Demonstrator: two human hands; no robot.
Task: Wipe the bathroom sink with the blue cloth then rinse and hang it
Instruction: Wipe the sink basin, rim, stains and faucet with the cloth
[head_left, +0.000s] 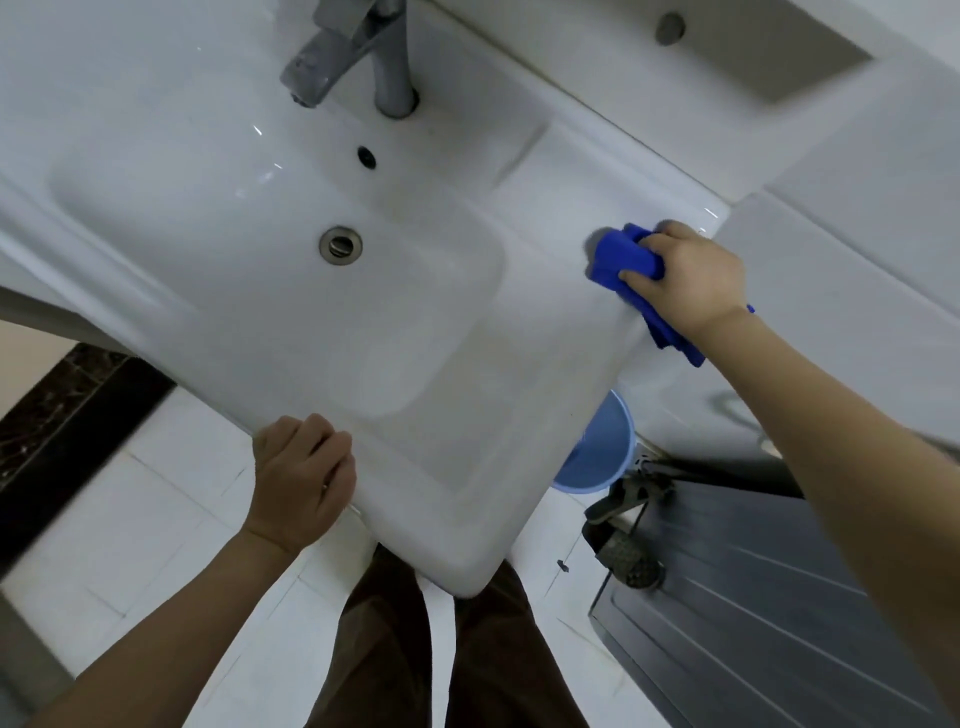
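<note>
The white bathroom sink (545, 291) fills the middle of the head view, with a round metal drain (341, 245) in its basin and a grey metal tap (353, 47) at the top. My right hand (685, 280) is shut on the bunched blue cloth (618, 260) and presses it on the sink's flat right ledge, close to the wall. One end of the cloth hangs off the sink's edge under my wrist. My left hand (304, 478) rests curled on the sink's front rim, holding nothing loose.
A small overflow hole (367, 156) sits below the tap. A blue bucket (602, 447) stands on the white tiled floor under the sink's right edge. A dark grey door (753, 597) with a metal handle (623, 519) is at lower right. A dark marble strip (67, 426) runs along the left.
</note>
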